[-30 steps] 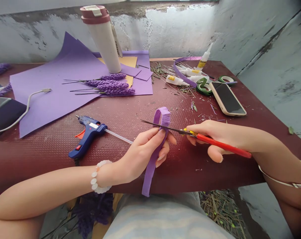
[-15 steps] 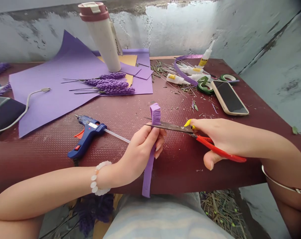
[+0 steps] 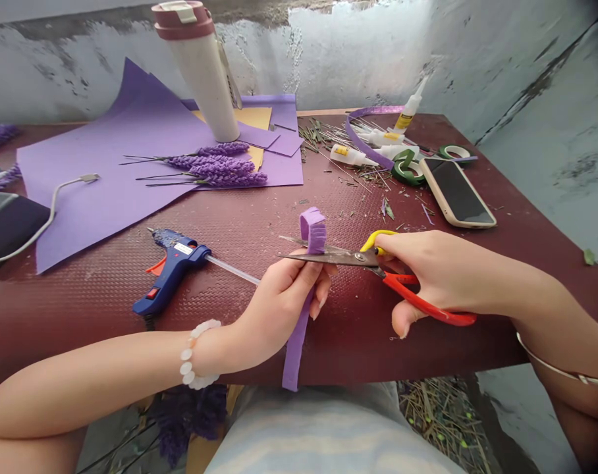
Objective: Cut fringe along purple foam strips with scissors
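Observation:
My left hand (image 3: 289, 296) pinches a purple foam strip (image 3: 295, 352) between thumb and fingers. The strip's upper end curls over in a loop with small slits along its edge, and its lower end hangs towards the table edge. My right hand (image 3: 432, 276) grips scissors (image 3: 407, 299) with red and yellow handles. Their blades are spread a little and lie around the strip, just above my left fingertips. Left of my left hand, a blue glue gun (image 3: 173, 270) rests on the table with a clear glue stick in its back.
Purple sheets (image 3: 81, 191) lie at the back left, bearing purple flower sprigs (image 3: 220, 168) and a white tumbler (image 3: 200, 79). Small glue bottles (image 3: 351, 156), green tape rolls (image 3: 407, 170), wire pieces and a phone (image 3: 458, 192) occupy the back right. A white cable (image 3: 56, 197) crosses the left side.
The scissors have opened wider and shifted slightly left and down with my right hand. The strip's curled top has moved a little to the right.

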A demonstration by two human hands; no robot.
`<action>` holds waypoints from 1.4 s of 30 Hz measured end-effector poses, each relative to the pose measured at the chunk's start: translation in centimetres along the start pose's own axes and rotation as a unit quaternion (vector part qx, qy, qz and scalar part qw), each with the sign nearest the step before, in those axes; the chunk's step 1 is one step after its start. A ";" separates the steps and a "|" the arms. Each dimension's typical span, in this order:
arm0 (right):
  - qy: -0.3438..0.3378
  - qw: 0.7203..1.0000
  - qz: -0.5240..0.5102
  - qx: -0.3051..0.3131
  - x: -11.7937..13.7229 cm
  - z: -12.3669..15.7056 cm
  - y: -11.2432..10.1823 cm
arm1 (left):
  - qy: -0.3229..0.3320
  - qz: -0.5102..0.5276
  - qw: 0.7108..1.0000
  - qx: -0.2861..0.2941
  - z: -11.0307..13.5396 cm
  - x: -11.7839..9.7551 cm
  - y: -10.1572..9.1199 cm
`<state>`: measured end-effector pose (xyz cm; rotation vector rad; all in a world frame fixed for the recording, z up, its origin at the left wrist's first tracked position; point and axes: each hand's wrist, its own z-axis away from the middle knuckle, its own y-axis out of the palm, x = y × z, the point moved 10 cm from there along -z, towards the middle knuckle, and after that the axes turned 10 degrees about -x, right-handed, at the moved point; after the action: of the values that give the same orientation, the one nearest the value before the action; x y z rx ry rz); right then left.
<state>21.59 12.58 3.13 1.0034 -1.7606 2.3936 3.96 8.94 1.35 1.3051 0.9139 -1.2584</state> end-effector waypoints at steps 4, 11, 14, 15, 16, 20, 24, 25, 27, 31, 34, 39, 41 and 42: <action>0.015 1.000 0.000 -0.013 -0.2 0.0 -0.2 | -0.005 0.001 1.000 0.008 0.1 -0.1 0.1; 0.019 1.000 0.017 -0.014 -0.5 0.0 -0.1 | -0.027 0.006 1.000 0.002 0.0 0.4 0.1; 0.013 1.000 0.011 -0.013 -0.5 0.1 -0.1 | -0.027 0.007 1.000 0.001 0.0 0.4 0.1; 0.011 1.000 0.007 -0.011 -0.5 0.1 -0.1 | -0.026 0.008 1.000 0.000 0.0 0.5 0.0; 0.012 1.000 0.003 -0.010 -0.5 0.1 -0.1 | -0.024 0.011 1.000 0.000 0.0 0.4 0.0; 0.021 1.000 -0.018 0.009 -0.4 0.2 0.1 | -0.020 0.022 1.000 0.004 0.1 0.4 0.1; 0.015 0.999 -0.039 0.025 0.0 0.1 0.4 | -0.020 0.019 1.000 0.006 0.2 0.3 0.1; 0.015 0.999 -0.039 0.024 0.0 0.1 0.4 | -0.021 0.018 1.000 0.006 0.2 0.3 0.1; 0.017 0.999 -0.035 0.021 -0.1 0.1 0.3 | -0.021 0.015 1.000 0.007 0.2 0.3 0.1; 0.021 0.999 -0.026 0.010 -0.3 0.2 0.3 | -0.017 0.012 1.000 0.008 0.2 0.3 0.1; 0.014 1.000 -0.022 0.007 -0.3 0.2 0.4 | -0.017 0.011 1.000 0.002 0.2 0.4 0.0; 0.006 1.000 0.005 -0.019 -0.5 0.3 0.0 | -0.019 -0.005 1.000 -0.009 0.1 0.4 0.0; -0.001 1.000 0.011 -0.020 -0.5 0.3 0.0 | -0.022 -0.006 1.000 -0.012 0.1 0.4 -0.1; -0.004 1.000 0.010 -0.018 -0.5 0.3 0.0 | -0.024 -0.003 1.000 -0.011 0.1 0.5 -0.1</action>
<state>22.16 12.49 2.97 0.9968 -1.8177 2.3625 3.94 8.78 0.89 1.2499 0.8955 -1.2767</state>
